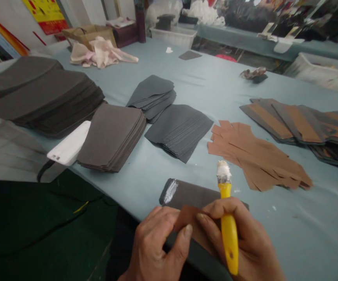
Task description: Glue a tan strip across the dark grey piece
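My right hand [250, 246] is closed round a yellow-handled glue brush [228, 226], its white glue-caked bristles pointing up and away. My left hand [157, 246] pinches a small brown piece [190, 218] that both hands' fingers touch. Under them lies a dark grey piece [186, 193] with a white smear of glue at its left end. A fan of brown pieces [256, 156] lies just beyond, to the right.
Stacks of dark grey pieces [113, 134] [179, 130] [154, 95] [46, 99] cover the blue-grey table [209, 89]. Glued grey-and-brown pieces [303, 125] spread at right. A white phone [69, 144] lies at left. Pink cloth [101, 52], boxes and bins stand at the back.
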